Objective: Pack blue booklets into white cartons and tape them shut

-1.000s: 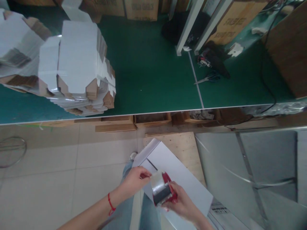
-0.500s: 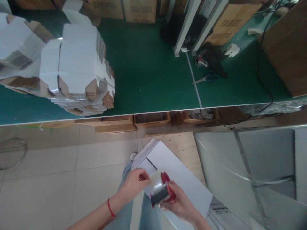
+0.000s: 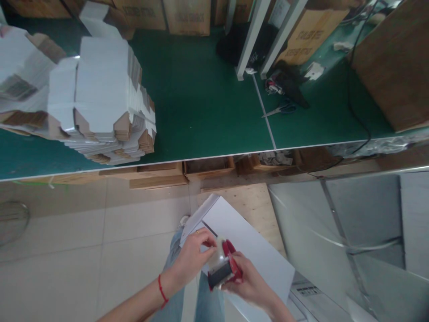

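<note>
A red packing tape dispenser (image 3: 234, 264) with a dark front part and a roll of clear tape (image 3: 219, 250) is gripped in my right hand (image 3: 250, 281). My left hand (image 3: 197, 250), with a red string round its wrist, pinches at the tape on the left side of the roll; the tape's free end is too faint to make out. Beneath both hands lies a tilted white carton (image 3: 248, 228), with a dark slit between its panels near the upper left end. The hands cover part of its near side.
Ahead runs a green table (image 3: 194, 98) with stacked flat white cartons (image 3: 103, 89) on its left. Scissors (image 3: 281, 108), dark cloth and metal posts (image 3: 251, 40) are farther right. A plywood board (image 3: 248, 197) lies beyond the carton, with large grey panels (image 3: 365, 210) to the right.
My left hand has shifted slightly right and up, its fingers closer over the tape roll. The dispenser stays nearly in place, and the whole view has turned a little.
</note>
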### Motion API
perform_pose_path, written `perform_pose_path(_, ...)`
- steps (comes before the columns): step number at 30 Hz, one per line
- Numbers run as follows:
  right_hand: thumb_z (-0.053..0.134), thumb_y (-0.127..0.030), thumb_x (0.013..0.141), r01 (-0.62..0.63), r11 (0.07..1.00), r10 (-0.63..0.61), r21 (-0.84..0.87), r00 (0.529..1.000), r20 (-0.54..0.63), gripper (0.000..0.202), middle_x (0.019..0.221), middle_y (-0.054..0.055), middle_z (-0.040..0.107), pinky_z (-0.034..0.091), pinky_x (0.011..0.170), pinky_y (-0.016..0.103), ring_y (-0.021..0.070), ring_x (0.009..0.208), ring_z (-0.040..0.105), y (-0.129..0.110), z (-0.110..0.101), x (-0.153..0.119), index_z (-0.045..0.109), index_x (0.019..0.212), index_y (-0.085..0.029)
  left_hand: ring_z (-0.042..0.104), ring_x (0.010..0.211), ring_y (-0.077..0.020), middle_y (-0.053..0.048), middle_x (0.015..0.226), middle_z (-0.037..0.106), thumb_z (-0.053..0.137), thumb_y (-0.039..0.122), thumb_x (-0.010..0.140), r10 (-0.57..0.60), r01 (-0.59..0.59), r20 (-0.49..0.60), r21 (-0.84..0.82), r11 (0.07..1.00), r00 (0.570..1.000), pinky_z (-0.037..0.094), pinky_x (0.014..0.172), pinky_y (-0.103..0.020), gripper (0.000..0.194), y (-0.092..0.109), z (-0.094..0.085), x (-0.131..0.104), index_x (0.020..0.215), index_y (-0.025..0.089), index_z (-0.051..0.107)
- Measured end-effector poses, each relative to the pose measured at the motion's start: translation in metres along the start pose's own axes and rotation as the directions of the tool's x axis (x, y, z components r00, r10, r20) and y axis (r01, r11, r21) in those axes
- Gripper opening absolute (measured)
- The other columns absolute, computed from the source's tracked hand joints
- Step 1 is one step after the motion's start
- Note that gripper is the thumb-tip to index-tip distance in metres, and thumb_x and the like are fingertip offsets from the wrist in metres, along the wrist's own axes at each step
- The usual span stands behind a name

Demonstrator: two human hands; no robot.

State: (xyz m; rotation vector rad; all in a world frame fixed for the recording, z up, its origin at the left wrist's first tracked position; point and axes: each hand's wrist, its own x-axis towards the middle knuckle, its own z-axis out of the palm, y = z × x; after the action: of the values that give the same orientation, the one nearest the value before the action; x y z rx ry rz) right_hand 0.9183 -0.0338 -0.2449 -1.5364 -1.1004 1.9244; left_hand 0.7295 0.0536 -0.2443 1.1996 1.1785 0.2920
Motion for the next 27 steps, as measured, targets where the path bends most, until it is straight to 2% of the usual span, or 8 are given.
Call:
perform_pose_path(4, 0.079, -0.017, 0.063, 0.02, 1.0, -0.02, 0.004, 1.0, 0.008, 0.016, 0.081, 0.0, 0.071, 0.043, 0.081, 0.029, 0.0206, 0.082, 0.059, -0.002, 0.001, 0.0, 0.075, 0.078, -0.02, 0.064, 0.089, -0.0216, -0.005, 0.093, 0.068, 0.065, 0.029, 0.08, 0.011, -0.012, -0.023, -0.02, 1.0, 1.0, 0.051, 0.082, -0.033, 0.017, -0.005, 0.001, -0.002, 0.086, 0.019, 0.077)
perform_pose_path(8, 0.082, -0.022, 0.065, 0.01, 1.0, -0.01, 0.015, 1.0, 0.0, 0.016, 0.087, 0.001, 0.069, 0.044, 0.08, 0.029, 0.0204, 0.081, 0.059, 0.001, 0.003, 0.0, 0.072, 0.077, -0.021, 0.063, 0.088, -0.0218, -0.004, 0.087, 0.068, 0.064, 0.027, 0.081, 0.022, -0.022, -0.039, 0.001, 1.0, 0.999, 0.049, 0.083, -0.034, 0.014, -0.004, 0.003, -0.005, 0.078, 0.019, 0.075)
perform_pose_path(12, 0.082, -0.028, 0.067, 0.026, 1.0, -0.026, 0.012, 1.0, 0.002, 0.017, 0.082, 0.001, 0.066, 0.044, 0.078, 0.03, 0.0217, 0.082, 0.058, 0.0, 0.002, 0.001, 0.068, 0.072, -0.021, 0.062, 0.082, -0.0213, -0.003, 0.082, 0.066, 0.064, 0.023, 0.076, 0.007, -0.007, -0.064, 0.006, 1.0, 0.998, 0.049, 0.079, -0.034, 0.007, -0.003, 0.005, -0.006, 0.071, 0.019, 0.067)
perform_pose_path(16, 0.08, -0.039, 0.073, 0.053, 0.998, -0.053, -0.024, 0.998, 0.018, 0.022, 0.078, 0.002, 0.065, 0.043, 0.079, 0.031, 0.0229, 0.083, 0.057, -0.001, 0.003, 0.001, 0.068, 0.071, -0.021, 0.063, 0.088, -0.0219, -0.006, 0.091, 0.069, 0.061, 0.027, 0.08, -0.012, 0.01, -0.066, -0.03, 0.999, 0.998, 0.051, 0.083, -0.035, 0.012, -0.002, 0.006, -0.007, 0.082, 0.019, 0.07)
perform_pose_path(19, 0.081, -0.04, 0.072, 0.052, 0.998, -0.052, -0.035, 0.999, 0.014, 0.023, 0.079, 0.001, 0.066, 0.042, 0.081, 0.032, 0.0221, 0.081, 0.056, 0.002, 0.003, 0.001, 0.068, 0.071, -0.021, 0.064, 0.093, -0.0239, -0.008, 0.095, 0.071, 0.059, 0.029, 0.083, 0.0, 0.0, -0.034, 0.002, 1.0, 0.999, 0.05, 0.087, -0.037, 0.018, 0.001, 0.008, -0.009, 0.084, 0.019, 0.074)
perform_pose_path(23, 0.084, -0.037, 0.068, 0.049, 0.998, -0.048, -0.028, 0.999, 0.004, 0.022, 0.082, 0.002, 0.066, 0.041, 0.08, 0.031, 0.0224, 0.084, 0.055, 0.006, 0.002, 0.001, 0.07, 0.074, -0.02, 0.064, 0.087, -0.0234, -0.006, 0.085, 0.07, 0.06, 0.024, 0.08, 0.012, -0.01, -0.079, 0.03, 1.0, 0.997, 0.049, 0.082, -0.036, 0.012, 0.003, 0.011, -0.01, 0.076, 0.018, 0.069)
perform_pose_path(27, 0.083, -0.044, 0.07, 0.024, 1.0, -0.024, -0.016, 1.0, 0.003, 0.028, 0.086, 0.003, 0.066, 0.041, 0.078, 0.031, 0.0227, 0.084, 0.054, 0.005, 0.001, 0.0, 0.071, 0.076, -0.02, 0.066, 0.089, -0.0226, -0.006, 0.092, 0.072, 0.06, 0.029, 0.08, -0.063, 0.06, -0.098, -0.029, 0.998, 0.993, 0.053, 0.084, -0.036, 0.017, -0.006, 0.008, -0.011, 0.085, 0.018, 0.071)
